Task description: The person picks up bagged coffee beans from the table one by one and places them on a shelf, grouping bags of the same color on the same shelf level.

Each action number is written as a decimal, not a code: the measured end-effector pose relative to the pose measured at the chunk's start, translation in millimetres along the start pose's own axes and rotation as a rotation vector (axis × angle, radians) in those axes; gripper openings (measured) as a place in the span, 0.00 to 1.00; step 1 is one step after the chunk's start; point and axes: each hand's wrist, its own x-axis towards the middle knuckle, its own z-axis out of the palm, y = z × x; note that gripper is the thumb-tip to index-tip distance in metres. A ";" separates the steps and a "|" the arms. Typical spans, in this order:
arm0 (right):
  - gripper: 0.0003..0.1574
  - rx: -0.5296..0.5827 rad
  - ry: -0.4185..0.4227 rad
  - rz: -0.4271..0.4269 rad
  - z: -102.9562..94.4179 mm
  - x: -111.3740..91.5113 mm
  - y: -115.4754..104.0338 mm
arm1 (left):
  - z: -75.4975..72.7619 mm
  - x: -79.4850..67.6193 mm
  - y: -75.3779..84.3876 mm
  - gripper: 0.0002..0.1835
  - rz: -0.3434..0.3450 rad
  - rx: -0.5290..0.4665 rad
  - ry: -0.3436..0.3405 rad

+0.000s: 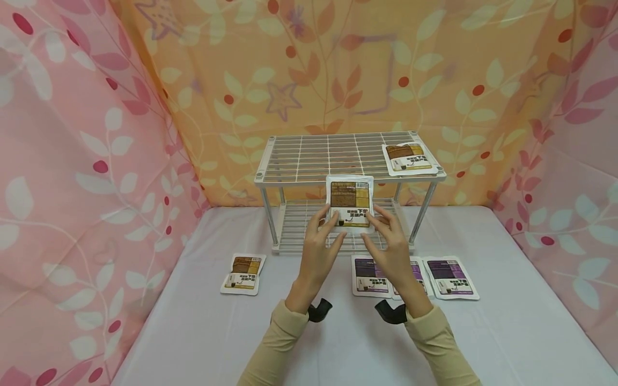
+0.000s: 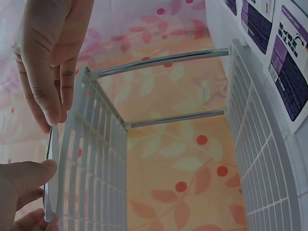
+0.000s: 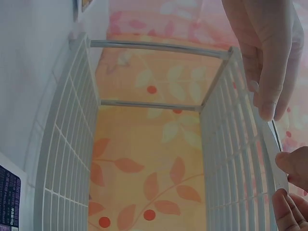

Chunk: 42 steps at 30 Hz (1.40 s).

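Both hands hold a white flat pouch (image 1: 351,203) with a brown and yellow label, one at each lower side. My left hand (image 1: 316,252) has fingertips over its left edge, and my right hand (image 1: 392,254) grips the right edge in the same way. In the head view the pouch overlaps the front edge of a white wire rack (image 1: 301,171). Seen from the left wrist, the pouch (image 2: 53,178) is edge-on between fingertips, close to the rack's upper shelf (image 2: 82,144). A similar brown pouch (image 1: 409,158) lies on the upper shelf's right end.
Another brown pouch (image 1: 243,274) lies on the white table (image 1: 193,332), left of the rack. Several purple-labelled pouches (image 1: 450,277) lie in front of the rack's right side, partly hidden by the right arm. Metal posts (image 1: 422,212) join the two shelves. Patterned cloth (image 1: 338,64) hangs behind.
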 end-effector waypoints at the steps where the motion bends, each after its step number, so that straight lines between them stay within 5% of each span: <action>1: 0.31 0.007 0.005 -0.004 -0.1 1.0 -0.3 | -0.5 1.2 0.4 0.24 0.003 0.003 0.002; 17: 0.24 0.008 0.008 -0.104 -5.9 22.3 -5.3 | -10.1 20.5 5.3 0.19 0.066 0.017 0.047; 42: 0.19 -0.104 -0.070 -0.124 -5.7 49.7 2.9 | -13.4 48.1 -4.2 0.16 0.090 0.045 0.020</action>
